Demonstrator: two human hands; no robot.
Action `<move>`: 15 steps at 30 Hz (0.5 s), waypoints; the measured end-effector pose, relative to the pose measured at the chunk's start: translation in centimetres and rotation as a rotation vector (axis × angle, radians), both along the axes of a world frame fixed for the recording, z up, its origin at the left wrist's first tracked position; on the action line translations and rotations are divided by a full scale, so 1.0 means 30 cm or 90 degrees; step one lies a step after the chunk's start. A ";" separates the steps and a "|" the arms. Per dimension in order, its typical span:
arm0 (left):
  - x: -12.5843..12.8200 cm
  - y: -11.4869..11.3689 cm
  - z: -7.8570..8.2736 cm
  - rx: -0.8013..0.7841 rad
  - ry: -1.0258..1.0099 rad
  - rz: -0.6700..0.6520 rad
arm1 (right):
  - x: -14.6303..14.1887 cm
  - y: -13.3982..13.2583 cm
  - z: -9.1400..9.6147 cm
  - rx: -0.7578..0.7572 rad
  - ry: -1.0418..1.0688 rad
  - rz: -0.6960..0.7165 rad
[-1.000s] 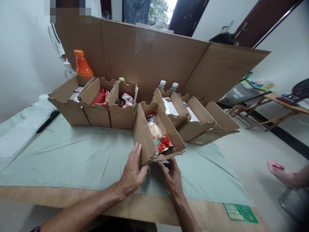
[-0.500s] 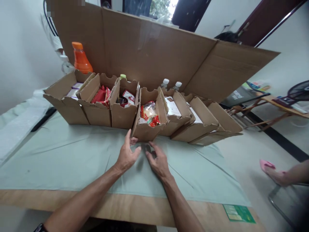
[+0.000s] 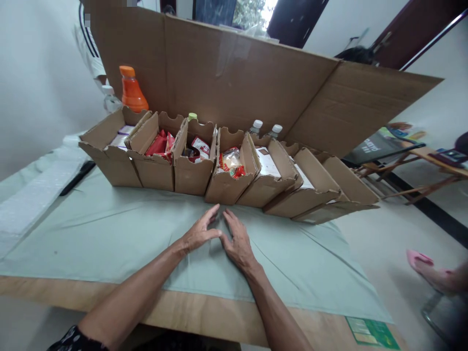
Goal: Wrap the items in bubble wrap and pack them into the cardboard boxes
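Note:
My left hand (image 3: 202,230) is open just above the green cloth, its thumb apart from the fingers and pointing at the right hand. Close beside it, my right hand (image 3: 238,241) is open too, with the thumb spread. Neither holds anything. Right in front of my fingertips stands a cardboard bin (image 3: 225,189) with a red and clear snack packet (image 3: 232,160) in it. To its left is a bin (image 3: 192,175) with a dark red and white packet (image 3: 200,148). To its right, another bin (image 3: 266,184) contains a white box (image 3: 268,163).
Further left are bins with red packets (image 3: 160,143) and pale boxes (image 3: 120,140). A tall cardboard panel (image 3: 241,78) rises behind, near an orange bottle (image 3: 133,92). Bubble wrap (image 3: 40,190) lies at left, a green card (image 3: 372,332) at the front right edge. Someone's foot in pink footwear (image 3: 420,261) is at right.
The bin with the snack packet has moved back, nearly into line with its neighbours. My hands have come off its front and closer together. The view has shifted slightly.

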State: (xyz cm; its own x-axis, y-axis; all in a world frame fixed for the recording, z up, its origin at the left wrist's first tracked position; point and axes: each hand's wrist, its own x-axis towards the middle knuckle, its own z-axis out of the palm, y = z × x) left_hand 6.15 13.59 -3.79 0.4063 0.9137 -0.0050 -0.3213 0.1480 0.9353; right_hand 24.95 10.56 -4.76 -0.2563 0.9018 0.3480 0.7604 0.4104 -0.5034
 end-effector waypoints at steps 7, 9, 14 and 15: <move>0.008 -0.011 0.007 -0.056 -0.056 0.093 | -0.016 0.119 0.062 -0.075 0.041 -0.016; 0.005 -0.015 0.010 -0.080 -0.071 0.112 | -0.017 0.118 0.076 -0.078 0.050 -0.008; 0.010 -0.006 0.022 -0.144 -0.110 0.160 | -0.108 0.073 0.236 -0.039 0.104 0.007; 0.012 -0.001 0.028 -0.151 -0.116 0.165 | -0.146 0.081 0.293 -0.031 0.111 0.005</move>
State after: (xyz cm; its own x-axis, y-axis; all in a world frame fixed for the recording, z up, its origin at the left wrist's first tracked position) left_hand 6.52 13.56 -2.94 0.1767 0.9681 -0.1779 -0.5341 0.2461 0.8088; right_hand 20.58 12.98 4.02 -0.2035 0.9165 0.3444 0.6563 0.3887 -0.6467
